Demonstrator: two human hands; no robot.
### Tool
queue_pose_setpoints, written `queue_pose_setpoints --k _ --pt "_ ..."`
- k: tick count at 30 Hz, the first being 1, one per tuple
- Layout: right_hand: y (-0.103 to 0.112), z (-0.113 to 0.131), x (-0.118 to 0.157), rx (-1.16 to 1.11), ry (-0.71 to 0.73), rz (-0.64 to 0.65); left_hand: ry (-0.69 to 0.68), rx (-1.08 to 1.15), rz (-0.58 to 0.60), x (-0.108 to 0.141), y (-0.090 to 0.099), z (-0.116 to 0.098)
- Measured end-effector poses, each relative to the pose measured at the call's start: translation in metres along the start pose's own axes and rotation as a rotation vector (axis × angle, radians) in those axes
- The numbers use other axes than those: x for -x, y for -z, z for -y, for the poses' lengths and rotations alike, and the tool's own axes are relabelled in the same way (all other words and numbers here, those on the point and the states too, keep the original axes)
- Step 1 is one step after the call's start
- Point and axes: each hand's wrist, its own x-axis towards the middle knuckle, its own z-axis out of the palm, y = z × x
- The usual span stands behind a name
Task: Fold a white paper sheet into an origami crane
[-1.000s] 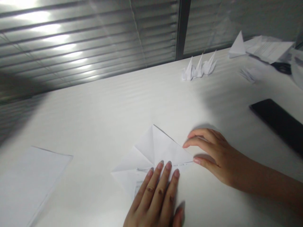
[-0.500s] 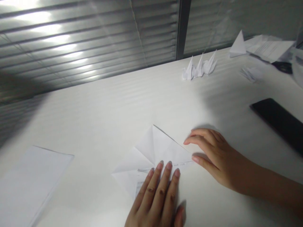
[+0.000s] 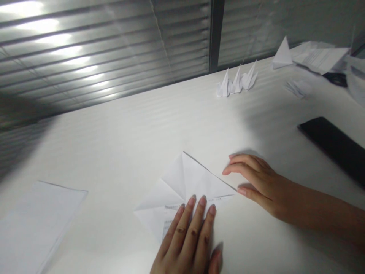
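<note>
A white sheet of paper folded into a diamond-like shape with crease lines and some printed text [image 3: 185, 186] lies on the white table [image 3: 114, 152]. My left hand [image 3: 188, 239] rests flat on its lower part, fingers spread and pointing away from me. My right hand [image 3: 259, 184] lies just beyond the paper's right corner. Its thumb tip is close to that corner and its curved fingertips are near the upper right edge, holding nothing.
A flat white sheet [image 3: 37, 224] lies at the left. Several paper cranes [image 3: 235, 85] stand at the far edge, beside a paper triangle [image 3: 282, 55] and loose printed papers [image 3: 319, 55]. A black phone [image 3: 333, 144] lies at the right. Window blinds [image 3: 85, 49] run behind.
My right hand has shifted slightly right, and more of the paper's right corner shows. The view has moved a little. My left hand stays on the paper.
</note>
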Motion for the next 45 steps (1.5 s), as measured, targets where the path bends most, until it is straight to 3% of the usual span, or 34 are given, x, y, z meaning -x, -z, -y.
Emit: queue_pose_setpoints --k 4,10,13,19,24,31,41,45 --pt "0.005 0.004 -0.002 -0.073 -0.06 0.038 -0.021 -0.041 0.003 -0.004 -0.002 0.001" --pt "-0.012 0.009 -0.005 0.061 -0.042 -0.148 -0.067 -0.091 -0.035 -0.006 -0.007 0.001" --pt "-0.018 0.007 -0.005 0.091 -0.033 -0.167 -0.059 -0.096 -0.077 -0.003 -0.007 0.0" --pt "-0.013 0.002 -0.004 0.039 -0.022 -0.153 -0.051 -0.078 0.004 -0.001 0.001 -0.001" --pt "-0.02 0.017 -0.005 -0.032 -0.061 -0.263 -0.047 -0.084 -0.009 -0.004 -0.001 -0.003" --pt "-0.037 0.03 -0.01 0.138 -0.01 -0.239 -0.053 -0.076 -0.018 -0.003 -0.002 -0.003" --pt "-0.017 0.009 -0.009 -0.021 -0.104 -0.178 -0.04 -0.093 -0.009 -0.003 0.0 -0.007" --pt "-0.013 0.009 -0.009 -0.174 -0.067 -0.183 -0.038 -0.099 -0.013 -0.007 0.002 -0.007"
